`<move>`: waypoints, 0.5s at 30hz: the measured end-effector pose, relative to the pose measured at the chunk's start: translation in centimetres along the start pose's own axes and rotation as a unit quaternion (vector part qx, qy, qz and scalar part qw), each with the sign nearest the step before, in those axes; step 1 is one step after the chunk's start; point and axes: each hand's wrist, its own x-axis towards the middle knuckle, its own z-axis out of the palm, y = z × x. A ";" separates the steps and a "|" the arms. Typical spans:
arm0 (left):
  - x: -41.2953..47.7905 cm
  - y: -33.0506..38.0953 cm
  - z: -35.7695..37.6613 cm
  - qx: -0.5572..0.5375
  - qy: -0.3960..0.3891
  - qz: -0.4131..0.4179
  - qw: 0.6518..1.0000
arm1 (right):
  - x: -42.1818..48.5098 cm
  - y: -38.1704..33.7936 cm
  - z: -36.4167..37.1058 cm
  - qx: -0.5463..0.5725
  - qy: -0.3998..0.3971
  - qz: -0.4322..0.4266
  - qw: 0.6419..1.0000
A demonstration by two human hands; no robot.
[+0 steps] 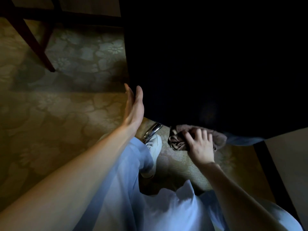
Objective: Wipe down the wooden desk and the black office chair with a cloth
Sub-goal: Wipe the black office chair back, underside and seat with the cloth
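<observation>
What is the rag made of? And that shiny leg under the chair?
The rag looks like soft brownish cloth, maybe terry: it bunches and folds in the right hand. The leg under the chair looks like polished metal, probably chrome, since it gleams with bright highlights.

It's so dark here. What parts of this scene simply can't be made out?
- Black chair, head view: an unlit black mass; seat, back and armrests indistinguishable, cut off by the top and right edges.
- Cloth: the right hand covers its middle, so its full shape is unclear.
- Left hand: seen edge-on against the chair; its palm is hidden.
- Chrome chair leg: mostly hidden under the chair.
- Dark wooden legs: cut off at the top.
</observation>
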 end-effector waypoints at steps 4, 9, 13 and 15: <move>-0.2 -0.1 0.2 -0.006 0.007 0.003 1.000 | -0.5 -0.9 1.0 -0.021 -0.098 0.028 0.995; -0.8 0.5 0.3 -0.017 0.001 -0.009 1.000 | -0.7 -2.0 -1.1 -0.005 -0.129 0.051 0.990; -1.2 0.9 0.5 -0.029 0.018 -0.013 0.999 | -1.3 -1.8 -5.3 0.037 0.004 0.053 0.998; -1.5 0.9 0.6 -0.027 0.028 -0.015 0.999 | -0.7 -1.4 -7.7 0.032 0.092 0.035 0.995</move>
